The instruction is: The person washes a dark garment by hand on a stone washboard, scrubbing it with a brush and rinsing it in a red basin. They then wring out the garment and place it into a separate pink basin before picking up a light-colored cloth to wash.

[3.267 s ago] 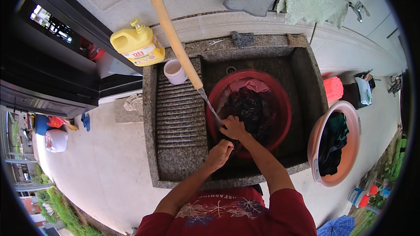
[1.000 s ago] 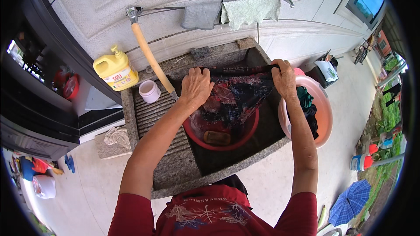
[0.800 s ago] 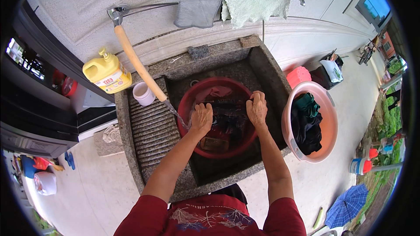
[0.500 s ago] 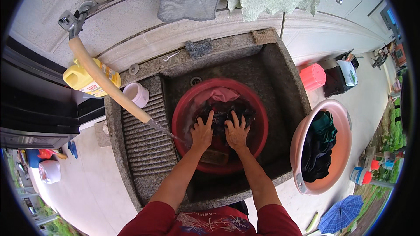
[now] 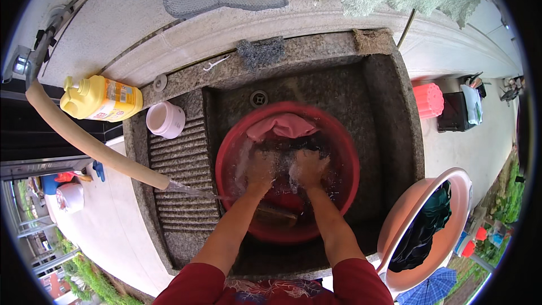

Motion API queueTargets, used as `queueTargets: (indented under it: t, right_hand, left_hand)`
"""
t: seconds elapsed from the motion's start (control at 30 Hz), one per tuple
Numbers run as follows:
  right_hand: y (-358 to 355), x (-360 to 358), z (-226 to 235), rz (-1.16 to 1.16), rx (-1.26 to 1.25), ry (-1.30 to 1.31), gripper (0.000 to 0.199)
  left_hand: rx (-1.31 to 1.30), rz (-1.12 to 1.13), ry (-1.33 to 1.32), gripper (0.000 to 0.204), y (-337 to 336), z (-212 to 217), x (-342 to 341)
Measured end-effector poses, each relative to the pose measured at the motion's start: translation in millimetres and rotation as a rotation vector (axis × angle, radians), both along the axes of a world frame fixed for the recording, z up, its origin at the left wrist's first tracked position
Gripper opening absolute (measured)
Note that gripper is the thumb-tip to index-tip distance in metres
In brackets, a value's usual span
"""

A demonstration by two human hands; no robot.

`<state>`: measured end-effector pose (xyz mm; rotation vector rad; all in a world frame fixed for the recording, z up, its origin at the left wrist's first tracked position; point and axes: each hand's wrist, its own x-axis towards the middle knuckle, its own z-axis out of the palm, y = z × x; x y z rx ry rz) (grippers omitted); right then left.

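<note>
Hands sunk deeper: left hand (image 5: 261,168), right hand (image 5: 307,166) seemingly pressing submerged laundry (image 5: 291,149).

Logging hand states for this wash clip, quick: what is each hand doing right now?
Left hand: under the water in the red basin, on the dark garment; grip cannot be told.
Right hand: the same.

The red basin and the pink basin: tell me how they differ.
The red basin sits level inside the stone sink; the pink basin stands tilted outside it, at the sink's right corner. The red basin holds splashing water, dark laundry and a pink cloth, with the left hand and right hand plunged in; the pink basin holds only dark green clothes, untouched. Both are round plastic tubs holding laundry.
</note>
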<state>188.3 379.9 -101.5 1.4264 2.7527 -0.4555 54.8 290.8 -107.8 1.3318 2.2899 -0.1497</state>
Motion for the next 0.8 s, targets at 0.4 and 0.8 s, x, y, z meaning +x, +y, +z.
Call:
queueTargets:
  t: [0.4,0.8]
  right_hand:
    - [17,33,91,-0.690,-0.473,0.915,0.036]
    - [-5,54,377,-0.286,-0.384,1.769,0.011]
  left_hand:
    - [0.265,-0.049,-0.044,0.022,-57,136,-4]
    - [1.333,-0.102,-0.026,0.028,-64,381,-16]
